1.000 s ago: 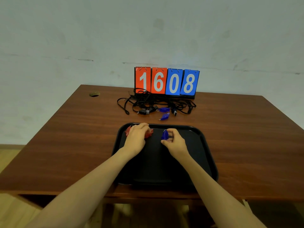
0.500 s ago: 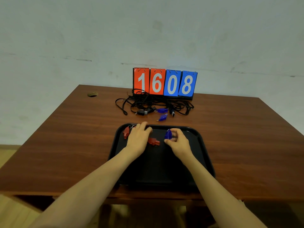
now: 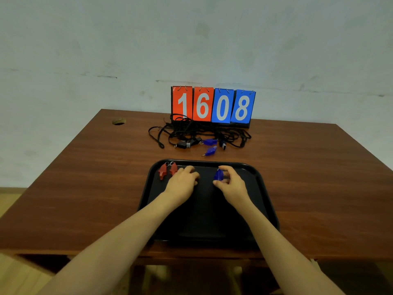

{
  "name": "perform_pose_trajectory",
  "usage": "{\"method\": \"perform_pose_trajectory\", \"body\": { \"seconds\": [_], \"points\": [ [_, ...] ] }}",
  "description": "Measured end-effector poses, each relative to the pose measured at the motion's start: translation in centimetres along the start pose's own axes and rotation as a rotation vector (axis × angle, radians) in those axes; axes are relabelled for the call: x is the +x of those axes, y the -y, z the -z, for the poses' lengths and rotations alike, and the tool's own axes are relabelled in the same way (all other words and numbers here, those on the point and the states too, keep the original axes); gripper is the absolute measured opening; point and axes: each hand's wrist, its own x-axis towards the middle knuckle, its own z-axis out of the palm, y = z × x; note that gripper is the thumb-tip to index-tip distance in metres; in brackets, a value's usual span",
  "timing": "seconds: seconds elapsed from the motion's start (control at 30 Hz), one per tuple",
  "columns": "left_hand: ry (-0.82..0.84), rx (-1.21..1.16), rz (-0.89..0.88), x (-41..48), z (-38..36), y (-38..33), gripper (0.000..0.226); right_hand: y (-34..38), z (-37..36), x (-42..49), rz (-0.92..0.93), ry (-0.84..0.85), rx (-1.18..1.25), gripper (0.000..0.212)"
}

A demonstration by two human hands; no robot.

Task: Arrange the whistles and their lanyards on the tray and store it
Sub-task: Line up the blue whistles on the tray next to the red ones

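Brown wooden bench (image 3: 85, 188), round cable hole (image 3: 118, 122) at its far left. Black plastic tray (image 3: 265, 199) sits at the near edge, centre. In the tray's far-left corner lie a red plastic whistle (image 3: 162, 171) and a 2nd red whistle (image 3: 173, 168), side by side, with metal rings toward the far rim. Left grip (image 3: 184, 180) is just right of them, palm down on the tray floor with fingers curled under; cannot tell if it holds anything. Beyond the tray on the bench is a tangle of black lanyards (image 3: 197, 133) with a black whistle (image 3: 184, 144) at its front. Next to that is a loose blue whistle (image 3: 209, 142), and another blue whistle (image 3: 210, 150) lies between tangle and tray. Behind stands a red-and-blue flip scoreboard (image 3: 212, 105) reading 1608, upright at the far edge. Right grip (image 3: 230, 182) is over the tray's far middle — thumb and fingers pinch a blue plastic whistle (image 3: 218, 175), tilted near upright.
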Motion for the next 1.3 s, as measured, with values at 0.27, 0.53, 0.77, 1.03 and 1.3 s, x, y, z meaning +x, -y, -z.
{"method": "perform_pose_trajectory", "body": {
  "seconds": [0.27,0.53,0.77,1.03,1.3],
  "points": [
    [-0.06,0.141,0.006,0.5,0.7,1.9,0.046,0.0,-1.5,0.4,0.034,0.031,-0.005,0.039],
    [-0.136,0.16,0.009,-0.2,0.6,2.5,0.053,0.0,-2.5,0.7,0.032,-0.004,-0.004,0.035],
    [-0.188,0.181,0.014,-0.2,0.2,2.4,0.045,0.0,-2.7,0.8,0.049,-0.036,0.021,0.033],
    [-0.193,0.177,0.03,-0.3,0.2,2.3,0.043,0.3,-3.1,1.0,0.051,-0.035,0.04,0.033],
    [-0.219,0.068,0.04,-0.9,0.7,2.8,0.061,0.4,-3.5,1.2,0.088,-0.046,0.045,0.031]
  ]
}}
